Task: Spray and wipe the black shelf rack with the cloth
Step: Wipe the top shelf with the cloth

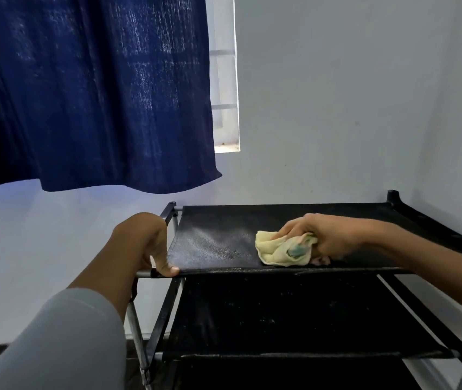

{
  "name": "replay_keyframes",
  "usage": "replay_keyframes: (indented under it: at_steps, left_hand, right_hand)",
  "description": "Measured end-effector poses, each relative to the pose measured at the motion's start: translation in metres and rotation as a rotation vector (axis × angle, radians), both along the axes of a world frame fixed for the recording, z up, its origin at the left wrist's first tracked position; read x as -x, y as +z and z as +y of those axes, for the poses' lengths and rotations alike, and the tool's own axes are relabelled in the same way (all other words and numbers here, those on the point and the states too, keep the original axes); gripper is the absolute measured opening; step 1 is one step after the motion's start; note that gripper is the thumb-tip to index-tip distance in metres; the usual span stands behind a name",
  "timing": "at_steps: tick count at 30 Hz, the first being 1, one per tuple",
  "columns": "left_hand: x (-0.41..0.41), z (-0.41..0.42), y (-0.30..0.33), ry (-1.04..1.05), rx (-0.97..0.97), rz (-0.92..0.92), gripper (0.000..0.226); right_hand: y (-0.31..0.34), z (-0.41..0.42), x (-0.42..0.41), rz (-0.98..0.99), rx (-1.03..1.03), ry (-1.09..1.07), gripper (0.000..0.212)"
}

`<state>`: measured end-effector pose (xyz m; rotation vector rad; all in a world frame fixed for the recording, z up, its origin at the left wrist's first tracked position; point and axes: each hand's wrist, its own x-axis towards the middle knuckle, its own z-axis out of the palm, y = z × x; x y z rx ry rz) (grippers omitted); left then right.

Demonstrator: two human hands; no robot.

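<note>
Under the right hand [328,237], a crumpled yellow cloth [283,249] lies pressed on the top shelf [224,235] of the black shelf rack [280,313]. The fingers curl over the bunched fabric and grip it, with most of the cloth sticking out to the hand's left, probably so a wad leads the wiping stroke across the surface. Just beyond that leading edge the black fabric shows a pale, dusty or damp sheen, which suggests this stretch has not yet been wiped. Further left, the left hand [145,246] grasps the near left corner of the rack, thumb on the front edge of the shelf and fingers wrapped over the side rail [172,220]; I judge it steadies the light frame against the push of wiping. Below both hands a lower shelf [280,319] looks speckled with dust and still needs cleaning. No spray bottle is in view. Behind the rack stands a pale wall [337,108], with a dark blue curtain [83,94] hanging over a window [224,80] above the left hand.
</note>
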<state>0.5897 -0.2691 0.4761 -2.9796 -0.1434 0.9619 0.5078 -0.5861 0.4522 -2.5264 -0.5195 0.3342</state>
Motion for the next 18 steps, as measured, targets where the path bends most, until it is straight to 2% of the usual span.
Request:
replay_keyframes:
  at_steps: [4,6,11,16,18]
  left_hand:
    - [-0.001,0.004,-0.001,-0.018,0.055,-0.001,0.09]
    - [-0.002,0.002,0.001,-0.017,0.028,0.009,0.091]
    - [-0.003,-0.006,0.004,-0.024,-0.066,0.02,0.087]
    - [0.0,-0.006,0.005,-0.046,-0.056,0.007,0.087]
    - [0.007,-0.011,0.008,-0.113,-0.108,-0.003,0.081]
  right_hand:
    - [0.001,0.013,-0.013,-0.116,0.083,-0.065,0.047]
    - [0.0,0.022,-0.032,-0.2,0.194,-0.108,0.046]
    - [0.001,0.043,-0.075,-0.361,0.274,-0.297,0.049]
    - [-0.003,0.059,-0.074,-0.419,0.346,-0.384,0.045]
    - [-0.003,0.064,-0.06,-0.364,0.352,-0.323,0.049]
